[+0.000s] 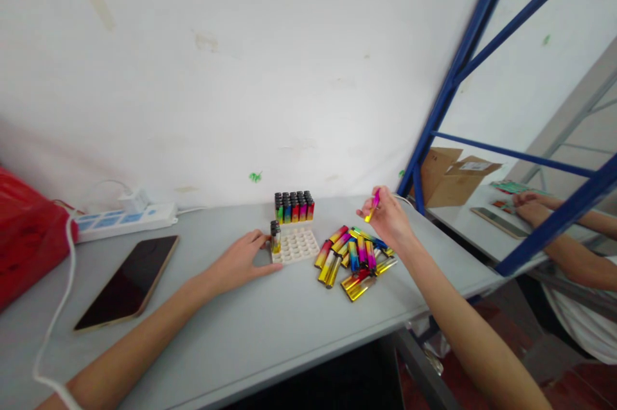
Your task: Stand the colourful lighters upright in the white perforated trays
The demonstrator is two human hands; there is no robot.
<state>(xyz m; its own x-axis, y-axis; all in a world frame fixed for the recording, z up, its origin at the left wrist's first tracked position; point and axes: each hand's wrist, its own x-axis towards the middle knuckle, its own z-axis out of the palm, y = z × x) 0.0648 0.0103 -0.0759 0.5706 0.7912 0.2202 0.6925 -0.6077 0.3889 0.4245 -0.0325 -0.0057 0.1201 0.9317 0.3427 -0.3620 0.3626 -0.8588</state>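
Observation:
Between the fingertips of my right hand point(389, 214) is a pink-and-yellow lighter point(373, 204), held tilted above the table. Below it lies a loose pile of shiny multicoloured lighters point(354, 257). My left hand point(245, 258) rests on the table with thumb and fingers apart, at the left edge of a white tray with holes point(299, 245). A few lighters point(276, 238) stand upright in the tray's left column, next to my left fingers; the other holes in view hold nothing. Behind the tray, a block of upright lighters with black tops point(294, 207) stands near the wall.
On the left lie a phone point(128, 283), a white power strip point(128, 220), a white cable point(65, 297) and a red bag point(29, 236). To the right rise blue metal frame bars point(446, 92). Beyond them are a cardboard box point(448, 178) and another person's hands point(533, 204).

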